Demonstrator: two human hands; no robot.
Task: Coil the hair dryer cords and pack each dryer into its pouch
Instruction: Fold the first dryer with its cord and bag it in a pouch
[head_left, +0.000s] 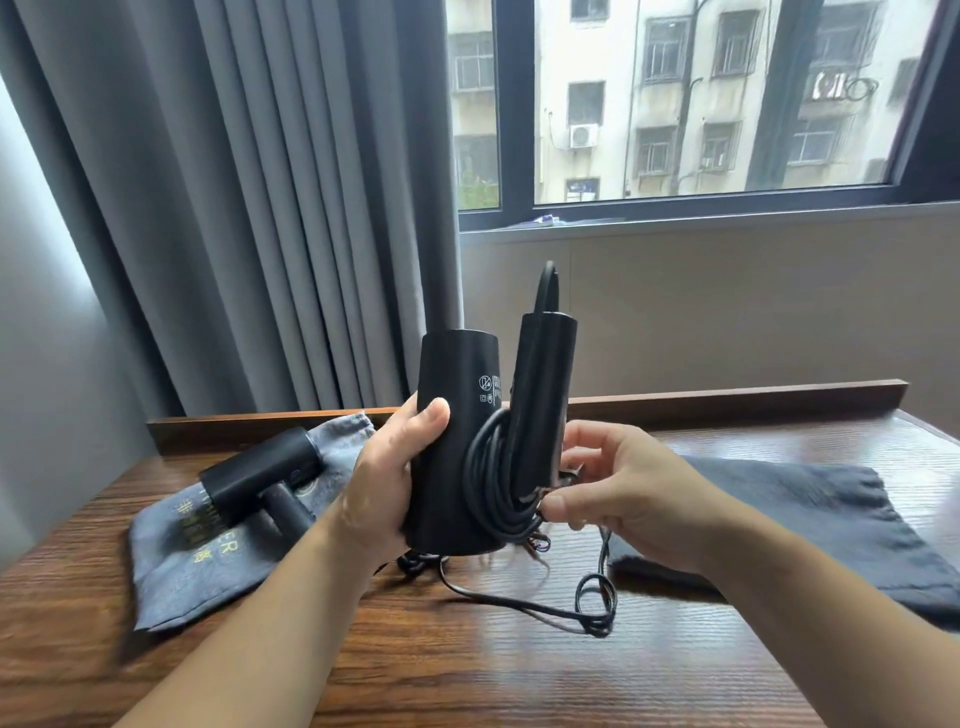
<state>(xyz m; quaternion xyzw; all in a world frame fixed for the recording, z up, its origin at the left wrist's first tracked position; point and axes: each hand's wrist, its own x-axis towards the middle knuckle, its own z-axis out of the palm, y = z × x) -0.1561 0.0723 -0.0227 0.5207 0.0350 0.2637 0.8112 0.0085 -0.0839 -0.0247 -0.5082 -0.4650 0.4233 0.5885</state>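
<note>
We look across a dark wooden table (467, 675) with a raised rail (727, 397) along its far edge. Behind it on the left we see a grey curtain (260, 208) hanging in long folds. On the right, above a beige wall panel (727, 312), a dark-framed window (514, 104) shows us a pale apartment building (623, 78) with an air-conditioner unit (583, 136).

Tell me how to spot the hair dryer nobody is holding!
Look at the grey curtain on the left, then down to the wooden table below it. A pale grey pouch with gold lettering lies there, and the black hair dryer rests on it. The other dryer stands in the left hand, the right hand pinching its wound cord; this one lies untouched.
</note>
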